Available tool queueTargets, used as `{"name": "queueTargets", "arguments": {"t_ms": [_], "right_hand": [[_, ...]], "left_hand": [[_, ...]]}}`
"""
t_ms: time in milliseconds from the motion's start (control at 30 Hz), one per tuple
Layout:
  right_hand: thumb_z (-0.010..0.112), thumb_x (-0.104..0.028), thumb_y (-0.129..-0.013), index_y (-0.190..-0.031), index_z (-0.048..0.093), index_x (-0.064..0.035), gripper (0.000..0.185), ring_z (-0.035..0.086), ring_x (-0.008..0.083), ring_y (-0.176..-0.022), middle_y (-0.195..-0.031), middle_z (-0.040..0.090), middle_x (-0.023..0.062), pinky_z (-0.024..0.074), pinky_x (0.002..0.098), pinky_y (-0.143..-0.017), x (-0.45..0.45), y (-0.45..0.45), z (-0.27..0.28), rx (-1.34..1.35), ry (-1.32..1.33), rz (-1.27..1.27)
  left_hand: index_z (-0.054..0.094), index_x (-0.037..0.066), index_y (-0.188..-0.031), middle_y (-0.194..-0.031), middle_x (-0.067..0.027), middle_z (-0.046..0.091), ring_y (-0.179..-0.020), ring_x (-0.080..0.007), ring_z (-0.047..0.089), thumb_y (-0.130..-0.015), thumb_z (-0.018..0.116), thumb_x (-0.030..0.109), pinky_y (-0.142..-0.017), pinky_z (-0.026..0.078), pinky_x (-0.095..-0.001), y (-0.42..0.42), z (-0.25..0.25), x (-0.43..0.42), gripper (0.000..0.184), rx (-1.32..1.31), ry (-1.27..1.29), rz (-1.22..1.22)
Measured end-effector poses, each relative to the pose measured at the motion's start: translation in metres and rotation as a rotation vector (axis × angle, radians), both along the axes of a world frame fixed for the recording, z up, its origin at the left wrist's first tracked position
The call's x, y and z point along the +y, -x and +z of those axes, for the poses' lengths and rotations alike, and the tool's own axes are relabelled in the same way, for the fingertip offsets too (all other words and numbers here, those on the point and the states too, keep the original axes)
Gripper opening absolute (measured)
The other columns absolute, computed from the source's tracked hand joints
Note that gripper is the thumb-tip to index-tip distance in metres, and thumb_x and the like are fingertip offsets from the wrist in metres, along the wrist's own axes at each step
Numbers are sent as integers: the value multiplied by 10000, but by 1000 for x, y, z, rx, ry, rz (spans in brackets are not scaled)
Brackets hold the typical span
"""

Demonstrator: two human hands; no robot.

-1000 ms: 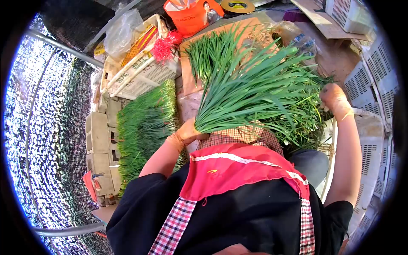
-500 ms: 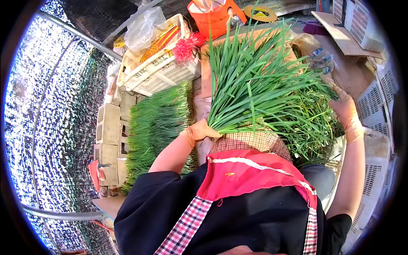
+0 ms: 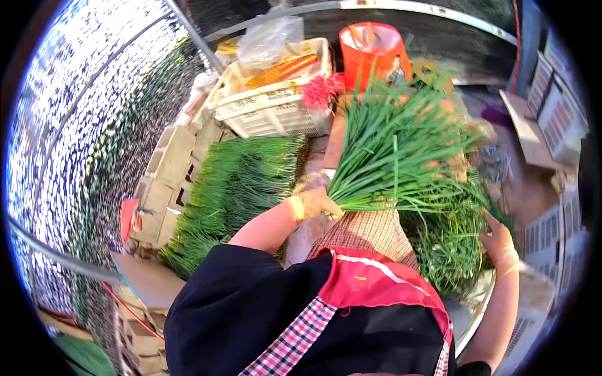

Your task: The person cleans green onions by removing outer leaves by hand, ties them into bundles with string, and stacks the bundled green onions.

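My left hand (image 3: 315,203) is closed around the base ends of a large bunch of garlic chives (image 3: 392,153). The long green leaves fan out away from me, over a board and above the checked cloth on my lap. To the right lies a tangled heap of loose chives (image 3: 448,250), partly covered by the bunch. At the heap's right edge is my right hand (image 3: 500,243), its fingers apart and touching the leaves, with nothing visible gripped between them. Tied chive bundles (image 3: 241,182) stand in tight rows on my left.
Behind the bundles stands a white plastic crate (image 3: 273,119) with plastic bags and a pink tassel of string (image 3: 322,91). An orange bag (image 3: 373,56) sits at the back. Concrete blocks (image 3: 166,169) line the left side; more white crates (image 3: 544,235) stand on the right.
My view has shifted and turned. My right hand has moved nearer along the heap's right edge. My left hand keeps its hold on the bunch.
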State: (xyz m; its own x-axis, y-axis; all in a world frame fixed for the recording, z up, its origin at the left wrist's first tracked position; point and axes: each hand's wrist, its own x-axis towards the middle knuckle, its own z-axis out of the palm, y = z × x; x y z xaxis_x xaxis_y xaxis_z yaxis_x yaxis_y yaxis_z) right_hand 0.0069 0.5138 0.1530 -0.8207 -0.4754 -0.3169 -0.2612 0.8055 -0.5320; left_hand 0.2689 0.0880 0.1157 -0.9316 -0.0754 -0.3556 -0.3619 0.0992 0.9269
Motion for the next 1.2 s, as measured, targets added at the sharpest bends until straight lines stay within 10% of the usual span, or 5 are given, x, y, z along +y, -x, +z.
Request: {"name": "queueTargets", "arguments": {"t_ms": [100,200,300,467,1200], "right_hand": [[521,-41,-766,-1248,526,-118,488,627,265,-847,-996,653,120,500,329,-732,1,19,-1,386,230,238],[498,-116,-870,-1186,554,-27,333,608,125,-860,-1217,540,41,509,230,-598,-22,-7,54,-203,667,22],[429,-545,-880,-1308,427,-71,638,600,214,-895,-1177,562,109,480,322,-743,-15,-4,61,-547,895,-54],[331,-642,-864,-1332,359,-28,773,608,234,-928,-1135,581,157,461,318,-798,-11,-8,55,-808,1180,40],[577,-419,-846,-1208,510,-42,528,627,138,-740,-965,644,98,457,220,-651,-143,28,-29,-632,540,-178]], "left_hand": [[668,-10,-828,-721,-54,658,-675,-118,618,-667,709,81,-597,480,-264,5,7,3,188,31,-15,-15],[670,3,-836,-751,-65,662,-685,-124,622,-665,706,78,-593,479,-270,5,-2,-8,190,48,51,-11],[640,12,-903,-777,-86,649,-654,-145,603,-670,625,11,-521,444,-255,7,1,-6,234,253,34,-122],[602,-36,-947,-712,-64,585,-555,-126,534,-680,572,-2,-464,390,-243,18,39,13,271,159,-321,189],[631,11,-846,-728,-70,604,-611,-158,570,-783,594,79,-565,476,-267,213,-30,-56,100,-53,-273,684]]}}
